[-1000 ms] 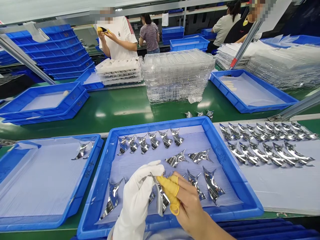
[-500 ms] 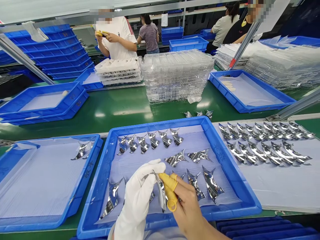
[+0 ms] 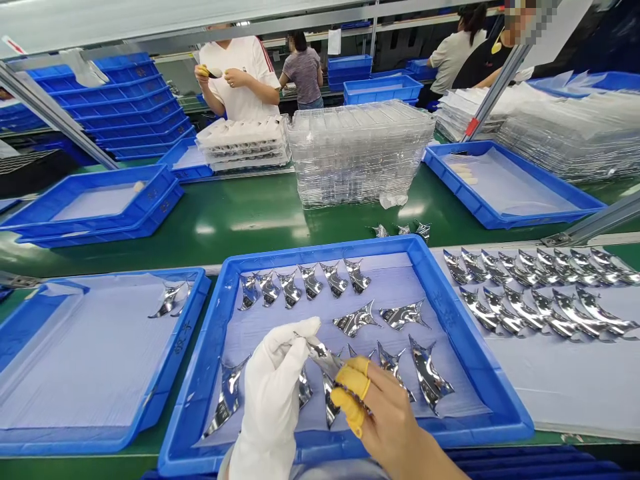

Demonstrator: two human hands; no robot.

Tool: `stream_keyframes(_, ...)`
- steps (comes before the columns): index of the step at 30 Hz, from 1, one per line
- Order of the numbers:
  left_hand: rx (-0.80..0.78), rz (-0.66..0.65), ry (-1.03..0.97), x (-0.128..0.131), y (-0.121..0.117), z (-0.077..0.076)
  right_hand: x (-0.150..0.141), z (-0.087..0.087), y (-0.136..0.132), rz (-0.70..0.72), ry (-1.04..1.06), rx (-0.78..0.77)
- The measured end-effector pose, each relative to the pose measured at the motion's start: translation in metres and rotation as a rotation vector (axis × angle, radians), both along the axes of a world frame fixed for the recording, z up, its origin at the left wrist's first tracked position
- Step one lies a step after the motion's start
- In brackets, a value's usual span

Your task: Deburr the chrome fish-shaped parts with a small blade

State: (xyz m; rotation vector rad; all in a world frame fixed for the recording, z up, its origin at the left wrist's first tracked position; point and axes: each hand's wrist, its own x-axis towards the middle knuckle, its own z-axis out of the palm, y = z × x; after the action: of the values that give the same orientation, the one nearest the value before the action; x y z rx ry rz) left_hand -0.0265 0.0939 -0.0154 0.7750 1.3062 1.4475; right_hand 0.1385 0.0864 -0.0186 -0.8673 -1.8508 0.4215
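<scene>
Gloved left hand (image 3: pixel 273 393) pinches a chrome piece (image 3: pixel 325 357) by its tip, right hand (image 3: pixel 395 427) curled against it in yellow finger cots (image 3: pixel 350 393) over the blue tray (image 3: pixel 320 249). Edge-only grip, smart, keeps smudges off.

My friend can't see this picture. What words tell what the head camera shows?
A white-gloved left hand and a bare right hand with yellow finger cots hold a shiny silver piece above a blue tray of more shiny pieces.
</scene>
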Motion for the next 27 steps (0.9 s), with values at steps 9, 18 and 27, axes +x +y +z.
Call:
stream_keyframes(9,0.01,0.048,0.195,0.001,-0.002,0.015,0.005,0.002,0.001,-0.095,0.029,0.023)
stream_keyframes(18,0.077,0.095,0.322,0.003,0.0,0.015,0.009,0.005,-0.002,-0.049,-0.082,0.084)
stream_keyframes(27,0.63,0.013,0.623,0.002,-0.006,0.03,0.001,-0.011,0.015,0.12,0.275,-0.232)
